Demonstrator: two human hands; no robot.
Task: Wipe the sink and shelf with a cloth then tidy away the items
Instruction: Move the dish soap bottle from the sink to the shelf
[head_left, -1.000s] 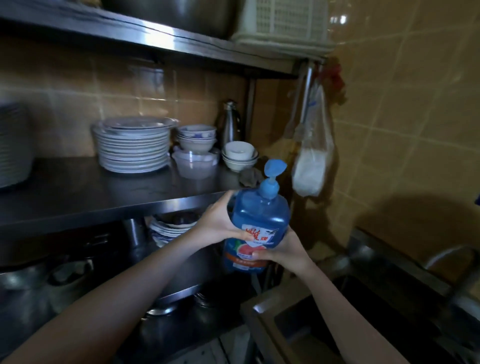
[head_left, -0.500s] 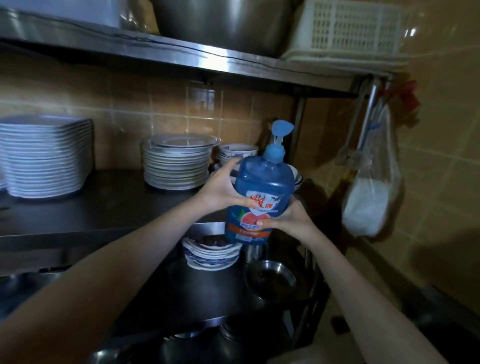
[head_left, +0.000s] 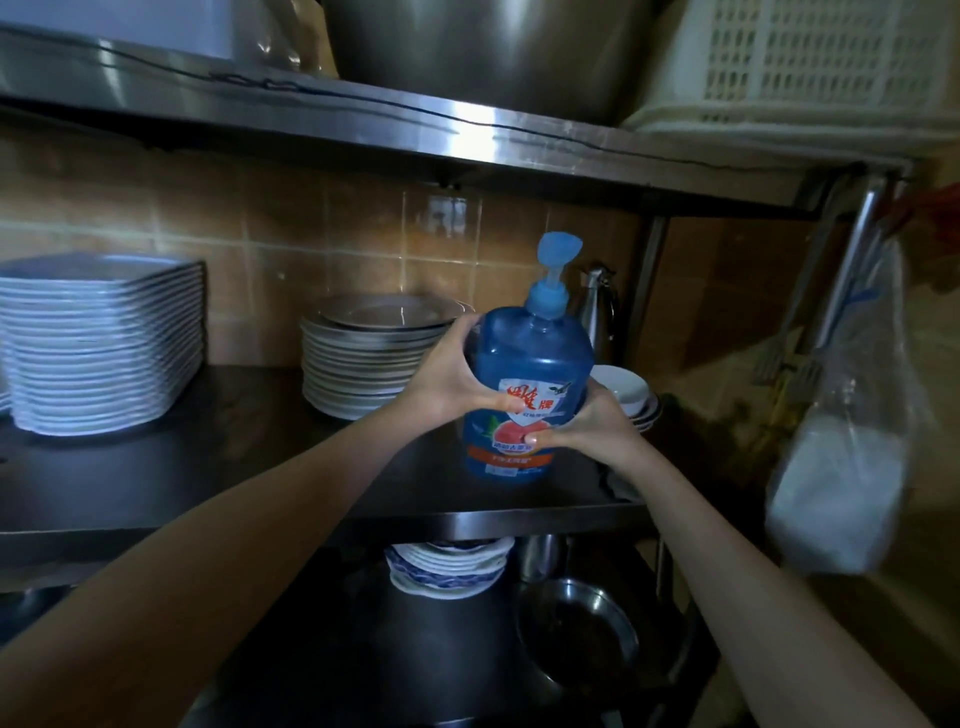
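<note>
blue plastic pump bottle: upright over right end of dark steel middle shelf, contact unclear | left hand: wrapped round its left side | right hand: gripping lower right

Left grip, right grip hold blue pump bottle, seemingly on shelf.

Setting: commercial kitchen, back-of-house. Steel shelves are carrying tall plate stacks, a big steel pot and a plastic crate; brown wall tiles are showing behind.
</note>
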